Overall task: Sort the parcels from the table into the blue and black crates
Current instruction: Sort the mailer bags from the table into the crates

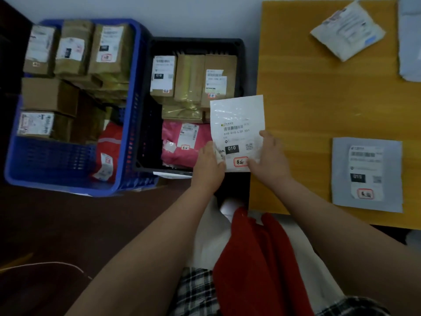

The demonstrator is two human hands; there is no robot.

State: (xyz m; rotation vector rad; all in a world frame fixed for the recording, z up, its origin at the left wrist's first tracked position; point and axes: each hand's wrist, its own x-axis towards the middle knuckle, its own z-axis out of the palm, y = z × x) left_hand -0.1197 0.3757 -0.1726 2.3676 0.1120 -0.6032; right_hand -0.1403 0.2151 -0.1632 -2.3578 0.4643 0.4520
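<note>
Both my hands hold a flat white parcel (237, 119) with a barcode label marked 010, above the near right corner of the black crate (196, 43). My left hand (208, 165) grips its lower left edge and my right hand (270, 157) grips its lower right edge. The black crate holds several brown boxes and a pink bag (173, 144). To its left, the blue crate (68, 181) holds several brown boxes and a red bag (109, 144). On the wooden table (307, 110) at the right lie a grey parcel (366, 174) and a crumpled white parcel (348, 30).
Another pale grey parcel (410, 42) lies at the table's far right edge, partly out of view. The crates stand side by side on a dark floor by a white wall. A white sheet (173, 174) sticks out under the black crate's near rim.
</note>
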